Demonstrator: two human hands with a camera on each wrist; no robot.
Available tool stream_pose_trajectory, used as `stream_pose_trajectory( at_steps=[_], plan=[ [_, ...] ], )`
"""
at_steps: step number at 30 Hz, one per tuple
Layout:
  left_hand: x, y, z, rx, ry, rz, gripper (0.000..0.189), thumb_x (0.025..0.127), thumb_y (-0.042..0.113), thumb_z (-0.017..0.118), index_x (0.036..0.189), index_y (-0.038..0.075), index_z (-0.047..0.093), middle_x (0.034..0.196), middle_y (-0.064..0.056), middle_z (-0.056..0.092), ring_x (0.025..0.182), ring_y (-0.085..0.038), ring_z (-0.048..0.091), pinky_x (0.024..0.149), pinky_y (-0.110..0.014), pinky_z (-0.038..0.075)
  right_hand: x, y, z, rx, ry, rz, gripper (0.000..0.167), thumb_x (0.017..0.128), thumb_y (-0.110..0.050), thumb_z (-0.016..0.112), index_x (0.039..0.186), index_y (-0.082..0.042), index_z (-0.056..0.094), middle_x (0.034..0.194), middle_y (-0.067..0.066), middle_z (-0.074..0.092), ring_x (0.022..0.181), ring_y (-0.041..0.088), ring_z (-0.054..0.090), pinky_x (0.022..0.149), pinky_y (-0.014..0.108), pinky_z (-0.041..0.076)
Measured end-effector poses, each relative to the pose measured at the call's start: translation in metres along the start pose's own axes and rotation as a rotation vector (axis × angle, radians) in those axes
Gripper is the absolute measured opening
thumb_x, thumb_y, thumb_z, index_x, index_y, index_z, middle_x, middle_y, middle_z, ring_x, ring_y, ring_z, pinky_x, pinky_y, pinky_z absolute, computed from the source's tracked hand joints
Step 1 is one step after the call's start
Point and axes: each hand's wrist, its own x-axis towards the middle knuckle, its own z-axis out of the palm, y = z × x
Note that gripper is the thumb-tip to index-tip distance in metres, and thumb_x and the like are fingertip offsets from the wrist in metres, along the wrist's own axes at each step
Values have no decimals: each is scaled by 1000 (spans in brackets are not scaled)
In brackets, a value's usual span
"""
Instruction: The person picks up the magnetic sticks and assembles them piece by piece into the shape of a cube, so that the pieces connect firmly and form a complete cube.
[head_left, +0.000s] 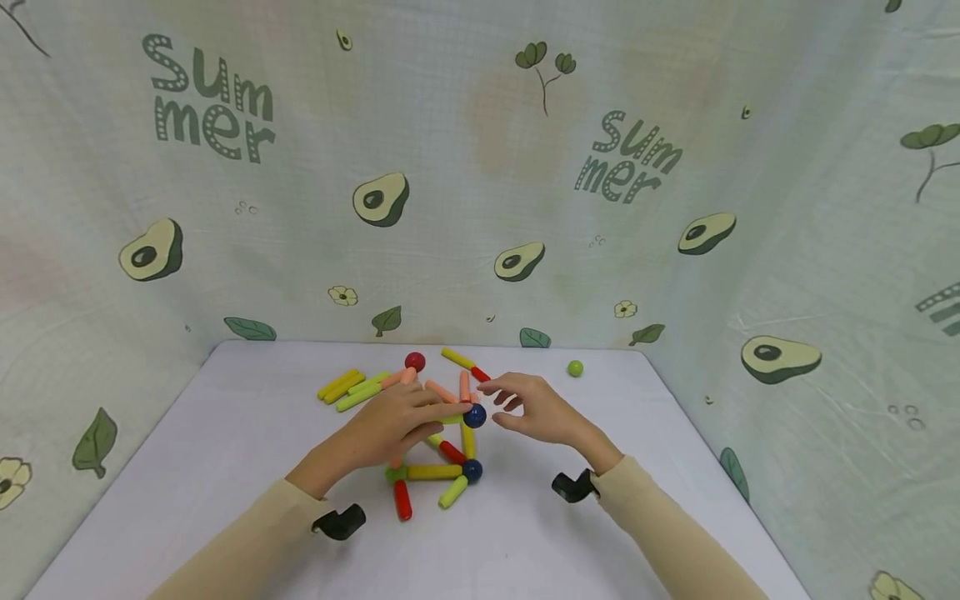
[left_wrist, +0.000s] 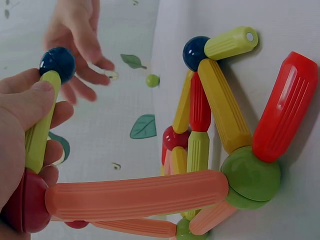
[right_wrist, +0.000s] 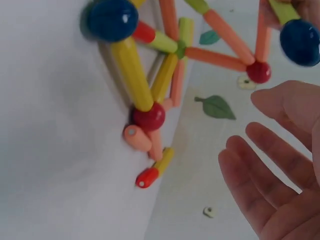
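Note:
My left hand [head_left: 397, 421] grips a light green magnetic rod [left_wrist: 41, 125] near the top of a rod-and-ball frame. A dark blue ball [left_wrist: 57, 65] sits on that rod's free end, and a dark red ball [left_wrist: 31, 202] is at its other end. From the red ball, a long salmon rod [left_wrist: 137, 194] runs down to a green ball [left_wrist: 251, 176] in the base. My right hand [head_left: 536, 408] is just right of the blue ball, fingers loosely bent and apart from it, holding nothing. Another blue ball [right_wrist: 112, 20] joins yellow, red and light green rods on the table.
Loose yellow rods [head_left: 339, 386] and light green rods [head_left: 360, 396] lie at the back left. A lone green ball [head_left: 575, 368] rests at the back right. A yellow rod [head_left: 457, 358] joined to a red one lies behind the frame. Printed cloth [head_left: 450, 108] hangs around the white table.

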Motion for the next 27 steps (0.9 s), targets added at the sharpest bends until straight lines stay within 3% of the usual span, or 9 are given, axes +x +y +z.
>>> stream_pose_trajectory(
  at_steps=[5,11,18,22,27],
  plan=[
    [-2,1,0,-23,-35,-59,55,101,29,74,153,39,57,125,12,72,91,-8,55,75,-21,45,21,34,9,-105,-26,52,39,98,1,72,137,-4,68,130,15,71,112,33,70,93,43,61],
    [-4,0,0,-37,-19,-45,55,101,27,75,152,36,59,126,12,72,91,-8,55,74,-21,45,49,64,29,-151,-88,132,39,99,6,68,137,-2,68,134,18,69,123,37,65,106,51,54],
    [-3,-1,-1,-59,-12,-35,54,101,29,74,152,36,59,130,12,71,92,-8,57,74,-20,46,68,73,44,-220,-179,152,42,103,7,61,142,-7,68,149,12,62,144,33,52,121,50,39],
    [-2,-2,-2,-52,-15,-34,52,102,30,73,152,36,60,130,12,72,90,-8,56,74,-21,44,70,76,50,-243,-204,145,39,103,6,62,139,-8,70,150,12,61,144,33,52,121,50,39],
    [0,-1,-2,-48,-19,-38,49,102,29,72,150,33,62,128,11,72,89,-7,55,73,-21,43,68,81,53,-303,-176,141,31,103,0,67,130,-12,75,142,10,64,134,30,57,118,45,44]
  ],
)
